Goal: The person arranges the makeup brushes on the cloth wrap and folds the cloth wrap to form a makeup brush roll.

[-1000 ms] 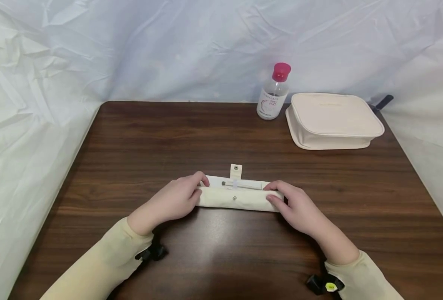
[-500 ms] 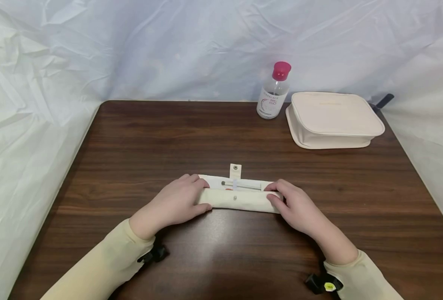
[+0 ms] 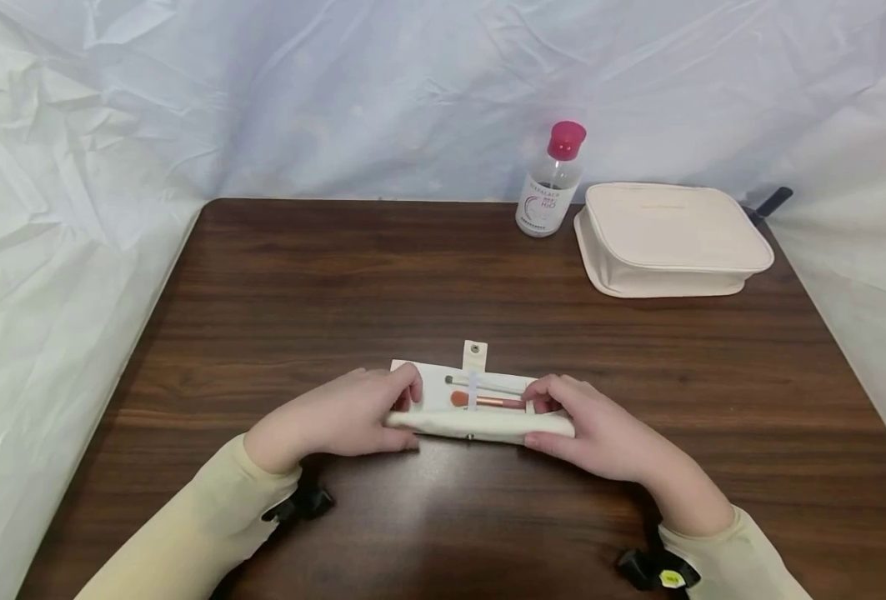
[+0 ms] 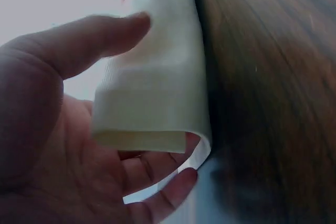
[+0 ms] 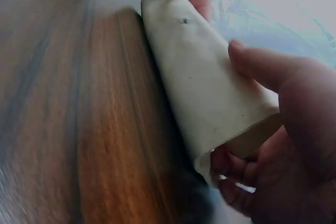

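A cream fabric makeup brush roll (image 3: 453,423) lies partly unrolled before me, its near side folded over. My left hand (image 3: 337,412) grips its left end, thumb in front and fingers behind the fold. At the other end my right hand (image 3: 600,429) holds it the same way. Inside show a slim brush (image 3: 498,385) and an orange-bristled makeup brush (image 3: 498,402), under a clear band. A snap strap (image 3: 476,354) sticks out at the far edge. In the right wrist view the metal snap (image 5: 185,21) shows on the roll's outer face. The fold hides the rest of the inside.
On the brown wooden table (image 3: 322,283), a clear bottle (image 3: 548,196) with a pink cap stands at the back. Beside it sits a pale pink zip case (image 3: 675,233), with a black handle (image 3: 774,202) behind. White plastic sheeting (image 3: 367,100) surrounds the table.
The folded near part has come toward me, uncovering the orange-bristled makeup brush. My left hand has shifted its hold on the end, and my right thumb has moved down to the front edge.
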`<state>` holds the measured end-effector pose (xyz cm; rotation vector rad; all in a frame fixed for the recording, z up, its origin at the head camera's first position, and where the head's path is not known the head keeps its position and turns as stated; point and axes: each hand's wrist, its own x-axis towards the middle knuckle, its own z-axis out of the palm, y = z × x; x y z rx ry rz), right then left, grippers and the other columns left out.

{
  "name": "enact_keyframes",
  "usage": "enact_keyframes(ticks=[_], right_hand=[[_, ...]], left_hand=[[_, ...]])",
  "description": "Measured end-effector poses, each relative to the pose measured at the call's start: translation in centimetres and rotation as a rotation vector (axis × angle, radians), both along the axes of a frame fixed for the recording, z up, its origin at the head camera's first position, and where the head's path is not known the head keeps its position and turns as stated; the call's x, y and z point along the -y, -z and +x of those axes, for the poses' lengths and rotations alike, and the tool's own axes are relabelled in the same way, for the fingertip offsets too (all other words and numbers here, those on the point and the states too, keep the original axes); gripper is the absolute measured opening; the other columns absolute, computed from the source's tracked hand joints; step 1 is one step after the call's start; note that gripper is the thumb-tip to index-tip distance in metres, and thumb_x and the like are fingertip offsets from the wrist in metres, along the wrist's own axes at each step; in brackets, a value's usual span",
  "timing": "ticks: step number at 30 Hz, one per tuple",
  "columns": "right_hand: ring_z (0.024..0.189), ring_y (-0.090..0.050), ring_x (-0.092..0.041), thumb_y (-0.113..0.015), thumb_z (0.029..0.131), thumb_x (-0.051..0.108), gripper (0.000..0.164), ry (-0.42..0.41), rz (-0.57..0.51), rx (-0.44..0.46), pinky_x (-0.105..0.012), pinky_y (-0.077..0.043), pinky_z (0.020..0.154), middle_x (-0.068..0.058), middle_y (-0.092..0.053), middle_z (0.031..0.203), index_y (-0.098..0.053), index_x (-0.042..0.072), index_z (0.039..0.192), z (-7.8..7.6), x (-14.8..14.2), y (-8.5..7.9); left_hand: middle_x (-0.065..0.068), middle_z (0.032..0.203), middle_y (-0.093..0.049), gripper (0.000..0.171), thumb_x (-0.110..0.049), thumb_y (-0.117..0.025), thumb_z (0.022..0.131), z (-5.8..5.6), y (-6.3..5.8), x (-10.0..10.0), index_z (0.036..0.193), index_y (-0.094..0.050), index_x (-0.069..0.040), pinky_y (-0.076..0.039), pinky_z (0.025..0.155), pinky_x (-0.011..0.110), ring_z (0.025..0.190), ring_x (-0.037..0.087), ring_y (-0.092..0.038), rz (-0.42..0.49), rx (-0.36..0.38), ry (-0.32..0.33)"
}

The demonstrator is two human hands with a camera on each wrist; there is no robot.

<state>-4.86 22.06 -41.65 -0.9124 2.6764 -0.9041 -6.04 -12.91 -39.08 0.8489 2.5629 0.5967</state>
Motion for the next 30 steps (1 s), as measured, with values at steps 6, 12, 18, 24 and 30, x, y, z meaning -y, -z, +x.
enact_keyframes(ticks=[6,12,18,24,30], right_hand=[[0.105,-0.056,-0.005,-0.076,0.091,0.052,0.036,-0.068,0.070,0.061,-0.037,-0.046,0.094,0.017,-0.063,0.113,-0.063,0.030,0.116,0.5,0.1,-0.4],[0.089,-0.050,-0.003,-0.088,0.079,0.044,0.038,-0.047,0.067,0.020,-0.033,-0.037,0.085,0.021,-0.056,0.092,-0.056,0.032,0.095,1.2,0.4,-0.7],[0.082,-0.050,-0.004,-0.090,0.068,0.006,0.045,-0.007,0.094,-0.305,-0.032,-0.044,0.078,0.019,-0.053,0.083,-0.056,0.025,0.091,2.5,0.7,-0.7],[0.088,-0.058,-0.009,-0.086,0.067,-0.002,0.050,-0.052,0.109,-0.403,-0.035,-0.050,0.079,0.012,-0.066,0.097,-0.069,0.020,0.108,2.6,0.5,-0.4],[0.095,-0.062,-0.011,-0.089,0.072,0.008,0.046,-0.046,0.136,-0.406,-0.036,-0.053,0.081,0.012,-0.068,0.107,-0.073,0.022,0.113,2.5,0.3,0.0]], left_hand=[[-0.012,0.085,-0.052,0.042,-0.047,-0.084,0.079,0.5,0.5,-0.1,0.105,-0.061,-0.021,-0.045,0.083,0.037,0.079,0.009,-0.050,-0.051,-0.008,0.107],[-0.011,0.087,-0.050,0.044,-0.056,-0.084,0.075,0.7,0.5,-0.3,0.092,-0.061,-0.023,-0.046,0.080,0.036,0.083,0.012,-0.049,-0.096,-0.068,0.121],[-0.009,0.094,-0.056,0.041,-0.047,-0.085,0.079,0.6,0.2,-0.5,0.101,-0.062,-0.019,-0.047,0.082,0.039,0.087,0.014,-0.052,-0.095,-0.158,0.129],[-0.010,0.084,-0.059,0.031,-0.032,-0.087,0.079,1.3,-0.1,-0.8,0.088,-0.058,-0.023,-0.041,0.074,0.036,0.078,0.014,-0.059,-0.158,-0.392,0.096],[-0.012,0.071,-0.051,0.032,-0.031,-0.086,0.080,1.9,-0.5,-0.8,0.083,-0.055,-0.023,-0.040,0.060,0.033,0.062,0.011,-0.051,-0.182,-0.395,0.087]])
